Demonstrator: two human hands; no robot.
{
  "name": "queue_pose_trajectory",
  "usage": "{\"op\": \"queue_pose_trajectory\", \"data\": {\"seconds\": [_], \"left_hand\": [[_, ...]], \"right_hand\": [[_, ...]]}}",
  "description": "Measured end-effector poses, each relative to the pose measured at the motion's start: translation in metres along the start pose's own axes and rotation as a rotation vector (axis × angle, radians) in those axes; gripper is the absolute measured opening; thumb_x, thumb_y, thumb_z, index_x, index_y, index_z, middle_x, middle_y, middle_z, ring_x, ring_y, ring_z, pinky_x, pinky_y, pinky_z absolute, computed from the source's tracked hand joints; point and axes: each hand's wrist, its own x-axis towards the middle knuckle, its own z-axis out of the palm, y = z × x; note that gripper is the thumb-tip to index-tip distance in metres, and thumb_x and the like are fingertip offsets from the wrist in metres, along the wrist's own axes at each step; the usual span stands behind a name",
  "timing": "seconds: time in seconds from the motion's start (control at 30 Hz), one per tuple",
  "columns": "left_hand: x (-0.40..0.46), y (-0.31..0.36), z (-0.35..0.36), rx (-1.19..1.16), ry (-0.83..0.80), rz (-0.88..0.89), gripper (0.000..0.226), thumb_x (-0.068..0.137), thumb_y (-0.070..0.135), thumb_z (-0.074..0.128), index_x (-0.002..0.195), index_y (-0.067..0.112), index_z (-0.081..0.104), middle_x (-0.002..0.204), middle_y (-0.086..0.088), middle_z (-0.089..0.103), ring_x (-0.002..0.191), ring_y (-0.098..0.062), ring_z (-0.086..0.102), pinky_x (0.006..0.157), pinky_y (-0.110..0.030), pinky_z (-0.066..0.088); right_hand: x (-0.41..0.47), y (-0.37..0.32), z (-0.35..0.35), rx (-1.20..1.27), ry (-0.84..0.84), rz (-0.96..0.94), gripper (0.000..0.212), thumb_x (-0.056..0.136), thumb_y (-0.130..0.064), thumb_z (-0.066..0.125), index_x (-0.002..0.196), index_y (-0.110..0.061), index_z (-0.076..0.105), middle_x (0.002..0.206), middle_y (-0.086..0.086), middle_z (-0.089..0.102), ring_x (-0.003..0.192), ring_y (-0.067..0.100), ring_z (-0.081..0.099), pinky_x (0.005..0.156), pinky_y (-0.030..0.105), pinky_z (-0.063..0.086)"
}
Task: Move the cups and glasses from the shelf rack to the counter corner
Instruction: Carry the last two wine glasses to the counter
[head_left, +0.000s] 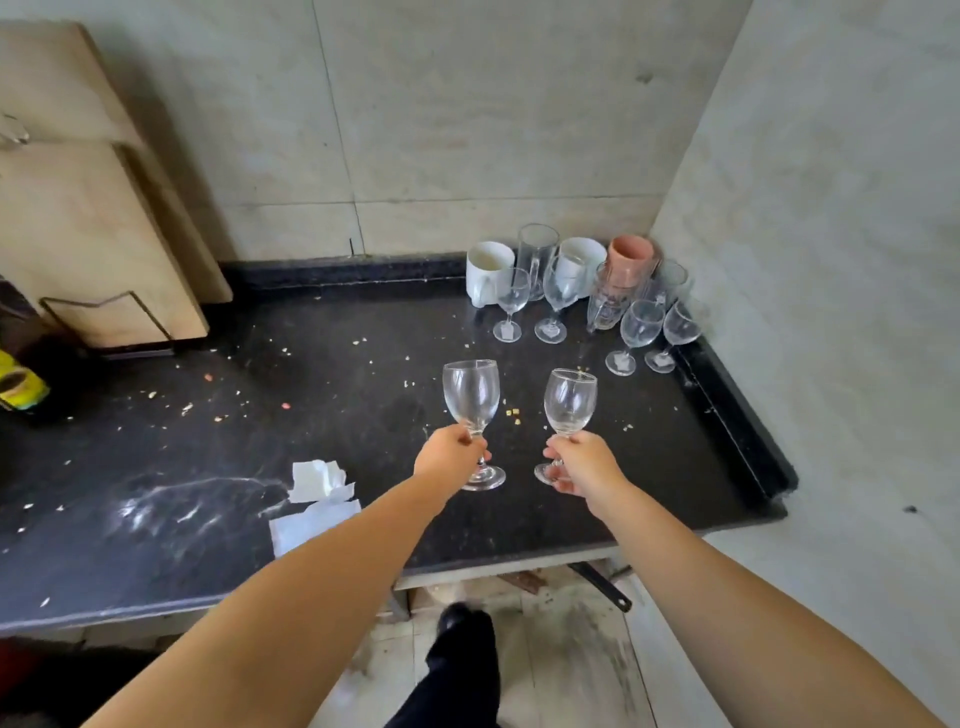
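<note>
Two wine glasses were mid-carry above the counter (260, 519): your left hand (449, 456) pinched the left glass (471, 400) by its stem, your right hand (584, 462) the right glass (569, 402). Next, you needed open spots beside the corner cluster (582, 291).

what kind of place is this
Probably a kitchen, perhaps a working or back-of-house one. A dark stone counter strewn with crumbs runs into a tiled wall corner, where mugs and wine glasses are gathered, and cutting boards lean on the wall at left.
</note>
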Motion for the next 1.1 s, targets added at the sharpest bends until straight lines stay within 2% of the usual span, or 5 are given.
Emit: {"op": "queue_pose_trajectory", "data": {"seconds": [0.2,0.4,0.87,1.0,1.1], "left_hand": [[0.072,0.039,0.006,0.068,-0.057,-0.019,0.017,0.088,0.016,0.053,0.093,0.010,0.068,0.104,-0.007,0.074,0.087,-0.022,0.063,0.076,-0.032,0.048],[0.122,0.063,0.017,0.004,-0.035,-0.048,0.024,0.089,0.022,0.056,0.101,0.005,0.069,0.100,-0.012,0.072,0.097,-0.029,0.066,0.086,-0.037,0.050],[0.166,0.083,0.063,-0.176,0.056,-0.194,0.018,0.090,0.020,0.058,0.101,0.011,0.069,0.100,-0.009,0.072,0.086,-0.021,0.062,0.068,-0.029,0.044],[0.170,0.081,0.066,-0.173,0.087,-0.218,0.019,0.091,0.022,0.055,0.073,0.022,0.059,0.079,0.002,0.064,0.073,-0.017,0.056,0.062,-0.027,0.043],[0.172,0.078,0.065,-0.147,0.073,-0.218,0.009,0.091,0.023,0.055,0.086,0.020,0.062,0.082,0.001,0.063,0.071,-0.014,0.054,0.062,-0.026,0.044]], "right_hand": [[0.069,-0.036,-0.007,0.007,0.069,-0.011,0.015,0.094,-0.019,0.049,0.103,-0.013,0.059,0.080,0.005,0.055,0.064,0.012,0.051,0.052,0.021,0.044],[0.132,-0.054,-0.008,0.140,0.075,-0.035,0.020,0.095,-0.010,0.049,0.111,-0.004,0.059,0.089,0.008,0.055,0.082,0.016,0.057,0.078,0.031,0.057],[0.199,-0.059,-0.006,0.180,-0.053,-0.032,0.027,0.092,-0.002,0.054,0.119,-0.001,0.059,0.105,0.014,0.059,0.093,0.017,0.059,0.088,0.033,0.053],[0.203,-0.050,-0.009,0.173,-0.075,-0.016,0.032,0.094,-0.013,0.057,0.125,-0.004,0.057,0.112,0.009,0.060,0.101,0.016,0.060,0.097,0.038,0.052],[0.203,-0.049,-0.010,0.172,-0.090,-0.017,0.032,0.094,-0.015,0.057,0.125,-0.004,0.057,0.112,0.007,0.060,0.103,0.016,0.060,0.098,0.038,0.052]]}}
